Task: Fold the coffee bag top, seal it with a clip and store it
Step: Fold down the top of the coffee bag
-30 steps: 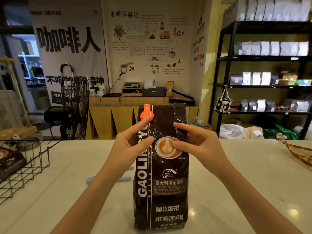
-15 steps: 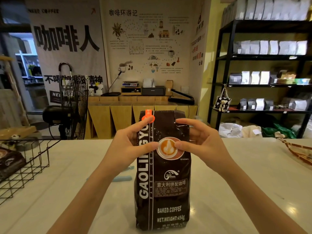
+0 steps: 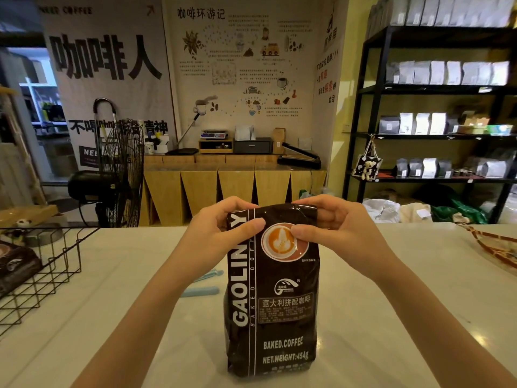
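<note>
A dark brown coffee bag [image 3: 272, 309] stands upright on the white counter [image 3: 391, 303] in front of me. Its top is folded over and down toward the back. My left hand [image 3: 221, 233] pinches the folded top at the left corner, thumb on the front. My right hand [image 3: 333, 228] grips the right corner the same way, thumb beside the latte picture. A light blue clip [image 3: 200, 291] lies on the counter just left of the bag, partly hidden behind my left forearm.
A black wire basket [image 3: 56, 264] holding another dark bag stands at the left edge of the counter. A woven object [image 3: 498, 247] lies at the far right. Behind the counter are a floor fan, a wooden bench and black shelves with bags.
The tall upright top of the bag has been folded down, so the bag is shorter now. Both hands moved up from the bag's front to its top corners.
</note>
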Action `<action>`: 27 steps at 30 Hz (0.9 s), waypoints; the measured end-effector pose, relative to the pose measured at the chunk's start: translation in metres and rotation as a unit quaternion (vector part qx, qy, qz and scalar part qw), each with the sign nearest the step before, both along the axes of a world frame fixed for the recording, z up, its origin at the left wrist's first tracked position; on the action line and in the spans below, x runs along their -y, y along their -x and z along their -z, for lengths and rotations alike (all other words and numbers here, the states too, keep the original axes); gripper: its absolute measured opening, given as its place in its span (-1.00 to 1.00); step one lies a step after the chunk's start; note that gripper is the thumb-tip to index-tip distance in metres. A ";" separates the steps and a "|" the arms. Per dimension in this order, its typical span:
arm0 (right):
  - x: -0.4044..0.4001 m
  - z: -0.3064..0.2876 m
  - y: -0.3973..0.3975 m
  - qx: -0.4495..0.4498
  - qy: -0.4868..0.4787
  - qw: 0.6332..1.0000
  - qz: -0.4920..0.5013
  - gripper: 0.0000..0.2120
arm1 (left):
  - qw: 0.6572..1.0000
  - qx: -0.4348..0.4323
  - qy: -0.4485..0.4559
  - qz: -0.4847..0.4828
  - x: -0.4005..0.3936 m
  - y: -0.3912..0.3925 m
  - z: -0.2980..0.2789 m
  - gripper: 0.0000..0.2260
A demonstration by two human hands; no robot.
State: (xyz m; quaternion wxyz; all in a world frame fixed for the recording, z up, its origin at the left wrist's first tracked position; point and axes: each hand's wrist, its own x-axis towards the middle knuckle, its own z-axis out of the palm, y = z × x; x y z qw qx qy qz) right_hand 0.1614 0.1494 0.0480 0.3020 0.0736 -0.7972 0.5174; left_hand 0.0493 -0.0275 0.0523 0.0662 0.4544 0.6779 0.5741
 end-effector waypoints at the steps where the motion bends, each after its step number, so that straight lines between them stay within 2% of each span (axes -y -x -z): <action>1: 0.001 -0.001 0.000 -0.001 -0.016 1.000 0.014 -0.69 | 1.000 0.006 0.004 0.000 0.000 0.000 0.000 -0.68; 8: 0.001 -0.004 -0.001 0.002 -0.058 0.996 0.061 -0.77 | 0.998 0.054 -0.006 0.015 0.000 -0.003 -0.001 -0.69; 12: 0.003 -0.002 0.000 0.019 -0.001 1.000 -0.004 -0.77 | 0.998 0.064 -0.023 0.015 0.001 -0.003 0.000 -0.72; 16: 0.006 0.000 0.001 0.002 0.023 1.000 0.000 -0.89 | 0.995 0.078 -0.055 0.011 0.000 -0.004 0.001 -0.77; 20: 0.005 0.000 0.000 -0.001 0.055 0.998 -0.008 -0.85 | 0.992 0.102 -0.079 0.002 -0.004 -0.003 0.003 -0.77; 27: 0.009 0.001 -0.001 -0.012 0.078 0.997 0.006 -0.84 | 0.974 0.204 -0.097 0.012 -0.009 -0.009 0.009 -0.78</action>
